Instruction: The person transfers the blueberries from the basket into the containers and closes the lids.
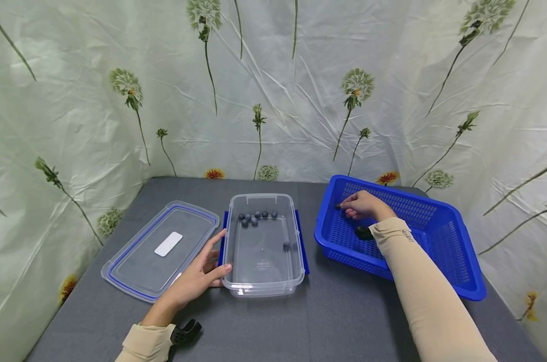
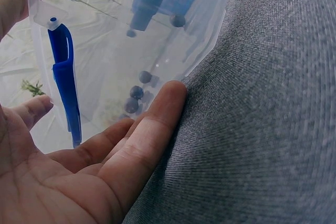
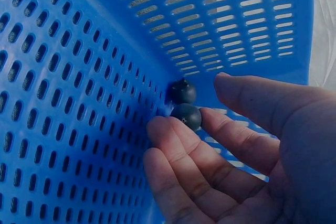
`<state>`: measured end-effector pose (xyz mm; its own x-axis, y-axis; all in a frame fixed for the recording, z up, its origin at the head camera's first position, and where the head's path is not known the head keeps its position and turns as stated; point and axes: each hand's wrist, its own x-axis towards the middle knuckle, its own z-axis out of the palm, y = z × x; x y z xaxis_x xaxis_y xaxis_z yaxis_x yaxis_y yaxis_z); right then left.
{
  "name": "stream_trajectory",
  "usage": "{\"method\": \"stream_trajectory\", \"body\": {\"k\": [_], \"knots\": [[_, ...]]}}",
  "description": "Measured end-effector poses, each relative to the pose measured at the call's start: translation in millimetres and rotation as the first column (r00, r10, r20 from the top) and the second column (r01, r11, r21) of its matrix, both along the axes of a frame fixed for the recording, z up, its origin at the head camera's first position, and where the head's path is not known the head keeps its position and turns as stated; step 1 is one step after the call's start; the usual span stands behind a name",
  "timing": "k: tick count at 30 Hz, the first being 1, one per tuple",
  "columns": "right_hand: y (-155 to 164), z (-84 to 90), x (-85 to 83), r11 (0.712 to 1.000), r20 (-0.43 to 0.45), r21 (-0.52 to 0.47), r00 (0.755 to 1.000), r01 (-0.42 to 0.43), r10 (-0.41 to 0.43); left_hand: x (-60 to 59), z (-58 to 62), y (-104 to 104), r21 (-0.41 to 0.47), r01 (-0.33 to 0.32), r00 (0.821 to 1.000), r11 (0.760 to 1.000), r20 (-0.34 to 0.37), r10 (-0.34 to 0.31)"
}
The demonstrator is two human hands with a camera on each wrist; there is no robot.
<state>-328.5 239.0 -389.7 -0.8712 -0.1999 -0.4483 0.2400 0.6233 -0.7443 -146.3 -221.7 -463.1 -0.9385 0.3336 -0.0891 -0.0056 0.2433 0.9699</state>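
My right hand (image 1: 365,205) reaches into the blue perforated basket (image 1: 454,211). In the right wrist view, its fingers touch a blueberry (image 3: 186,117) from two sides, with the thumb raised apart from it. A second blueberry (image 3: 182,92) lies just beyond, in the basket's corner. A clear plastic container (image 1: 262,274) stands in the middle, with several blueberries (image 1: 254,221) near its far end and one blueberry (image 1: 286,246) by its right side. My left hand (image 1: 198,276) rests along the container's left side, thumb at the rim, longer fingers stretched out against the wall.
A clear lid with a blue seal (image 1: 140,261) and a white label lies left of the container. Blue clips (image 1: 302,244) hang down the container's sides. Grey cloth (image 1: 273,332) covers the table. A flower-printed curtain (image 1: 296,100) hangs behind and at both sides.
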Motion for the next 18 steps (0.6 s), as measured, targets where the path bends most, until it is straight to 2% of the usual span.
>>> {"method": "stream_trajectory", "body": {"k": [7, 18], "knots": [[-2, 9.0, 4.0, 0.999, -0.047, 0.031, 0.998, -0.034, 0.035, -0.5, -0.1, -1, -0.003, -0.004, 1.0, 1.0, 0.0, 0.004], [-1, 12.6, 2.8, 0.997, -0.105, 0.045, 0.992, -0.064, 0.068, -1.7, -0.1, 1, -0.017, -0.015, 1.0, 1.0, 0.014, 0.015]]}}
